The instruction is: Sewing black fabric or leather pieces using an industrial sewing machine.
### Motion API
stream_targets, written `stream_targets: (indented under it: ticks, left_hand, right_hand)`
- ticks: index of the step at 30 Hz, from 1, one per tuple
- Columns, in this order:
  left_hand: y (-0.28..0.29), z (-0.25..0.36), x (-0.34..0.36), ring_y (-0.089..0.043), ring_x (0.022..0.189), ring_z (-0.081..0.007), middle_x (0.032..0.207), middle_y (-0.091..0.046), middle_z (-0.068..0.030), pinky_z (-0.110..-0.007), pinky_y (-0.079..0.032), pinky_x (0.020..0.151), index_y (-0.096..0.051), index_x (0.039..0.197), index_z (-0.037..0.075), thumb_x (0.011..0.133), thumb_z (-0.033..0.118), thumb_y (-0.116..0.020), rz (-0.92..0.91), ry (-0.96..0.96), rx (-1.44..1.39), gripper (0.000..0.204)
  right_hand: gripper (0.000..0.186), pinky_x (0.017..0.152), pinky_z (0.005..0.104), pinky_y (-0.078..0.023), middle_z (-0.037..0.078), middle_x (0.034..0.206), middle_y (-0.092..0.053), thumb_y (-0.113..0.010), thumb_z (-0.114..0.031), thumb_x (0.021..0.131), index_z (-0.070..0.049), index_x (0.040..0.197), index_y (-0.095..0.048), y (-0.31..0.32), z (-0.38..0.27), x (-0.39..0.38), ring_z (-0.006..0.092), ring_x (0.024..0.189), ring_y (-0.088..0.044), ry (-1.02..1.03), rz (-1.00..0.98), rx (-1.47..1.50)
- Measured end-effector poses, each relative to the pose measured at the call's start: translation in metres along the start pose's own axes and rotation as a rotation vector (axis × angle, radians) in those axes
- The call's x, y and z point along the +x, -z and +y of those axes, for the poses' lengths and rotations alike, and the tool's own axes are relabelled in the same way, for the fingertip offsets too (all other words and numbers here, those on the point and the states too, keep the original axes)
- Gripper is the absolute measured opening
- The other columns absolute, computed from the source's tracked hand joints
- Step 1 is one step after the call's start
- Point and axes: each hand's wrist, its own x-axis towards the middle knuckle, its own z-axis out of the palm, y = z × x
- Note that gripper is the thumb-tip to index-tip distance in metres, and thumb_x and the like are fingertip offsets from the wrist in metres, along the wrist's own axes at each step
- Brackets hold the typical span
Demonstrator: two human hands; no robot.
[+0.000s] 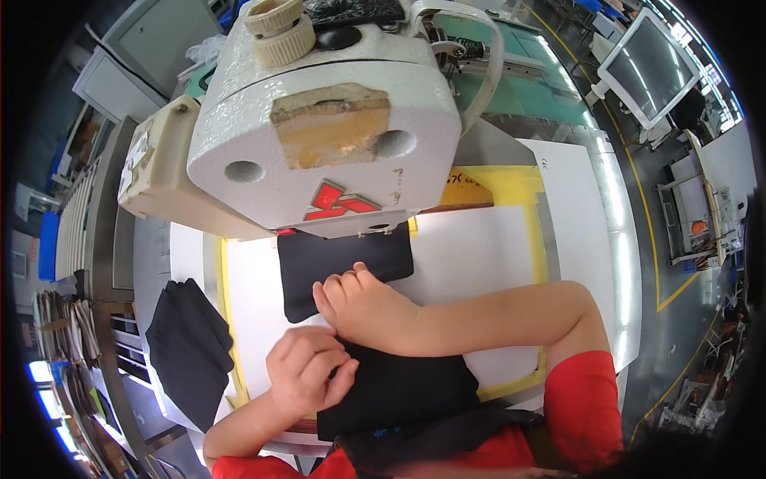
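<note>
Under the head of a white sewing machine (327, 144) lies a black fabric piece (343, 279) with rounded corners. My right hand (367, 311) reaches in from the right, its fingers curled over the lower edge of that piece. Just below and to the left is my left hand (307, 371), closed with bent fingers and close to my right. Whatever either hand pinches is hidden by the fingers. Another black cloth (407, 387) spreads below both hands toward my body. The needle area is out of sight behind the machine head.
A fanned stack of black fabric pieces (187, 347) sits at the left of the white worktop (487, 263), which is edged with yellow tape (538, 247). An orange-yellow block (467, 191) stands beside the machine. A monitor (650, 68) is at the far right.
</note>
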Motion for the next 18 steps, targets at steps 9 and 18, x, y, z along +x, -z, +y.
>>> stream_targets:
  ticks: [9,18]
  left_hand:
    - [0.015,-0.016,-0.013,-0.057,0.093,-0.027,0.109,-0.053,-0.0121,-0.035,-0.05,0.074,-0.056,0.119,0.004,0.073,0.031,-0.078,-0.48,0.211,0.011,0.058]
    - [-0.011,-0.053,-0.023,-0.06,0.072,-0.0304,0.079,-0.059,-0.0086,-0.04,-0.047,0.065,-0.06,0.087,0.006,0.069,0.018,-0.081,-0.338,0.0,-0.074,0.031]
  right_hand:
    - [0.041,0.074,0.0332,-0.05,0.008,0.085,-0.056,-0.06,-0.013,0.074,0.001,0.112,-0.061,0.015,0.012,-0.012,0.022,0.073,-0.057,-0.1,-0.065,0.009]
    - [0.033,0.074,0.0391,-0.051,0.01,0.089,-0.067,-0.064,-0.006,0.074,-0.006,0.107,-0.065,0.01,0.03,-0.008,0.029,0.082,-0.065,-0.57,0.046,0.345]
